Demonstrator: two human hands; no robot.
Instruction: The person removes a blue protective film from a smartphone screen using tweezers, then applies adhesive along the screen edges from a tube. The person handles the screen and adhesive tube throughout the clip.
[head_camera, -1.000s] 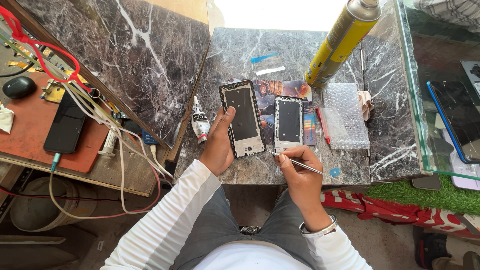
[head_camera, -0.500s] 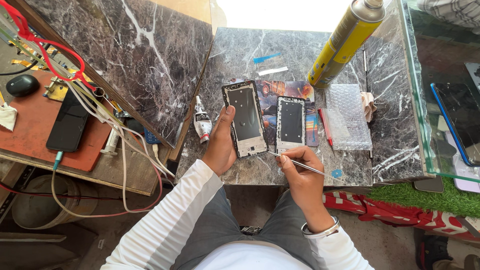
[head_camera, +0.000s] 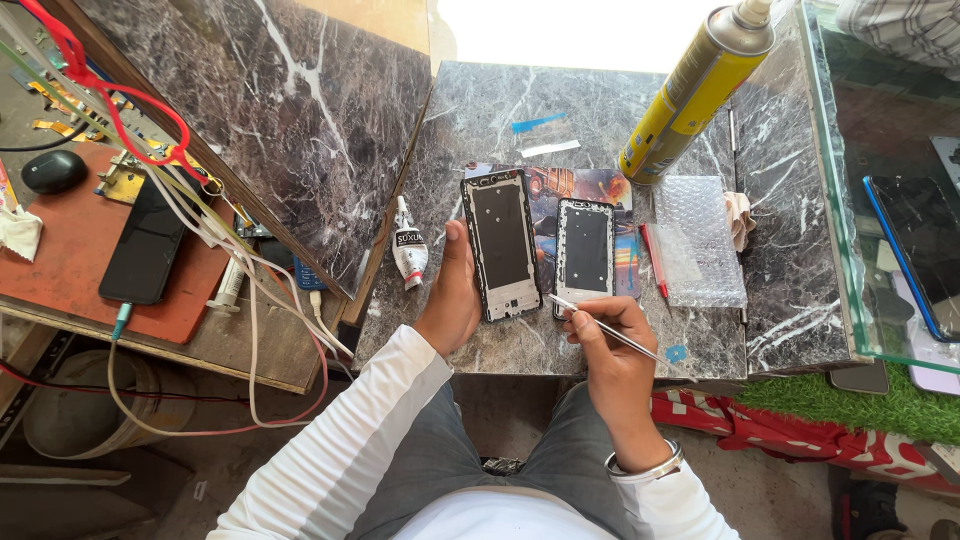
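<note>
My left hand (head_camera: 452, 296) grips the left edge of a larger phone frame (head_camera: 502, 242), holding it flat on the dark marble table (head_camera: 590, 120). A smaller phone frame (head_camera: 585, 252) lies right beside it, on a colourful printed mat (head_camera: 590, 186). My right hand (head_camera: 612, 350) holds a thin metal tool (head_camera: 612, 333) like a pen. The tool's tip sits at the bottom left corner of the smaller frame.
A small glue tube (head_camera: 408, 248) lies left of my left hand. A yellow spray can (head_camera: 695, 92), bubble wrap (head_camera: 697, 240) and a red pen (head_camera: 656, 262) are to the right. A glass case (head_camera: 890, 200) holds a phone. At left, a bench with wires and a black phone (head_camera: 145, 245).
The view has shifted slightly. My hands and both frames keep the same positions; the tool tip stays by the smaller frame's lower corner.
</note>
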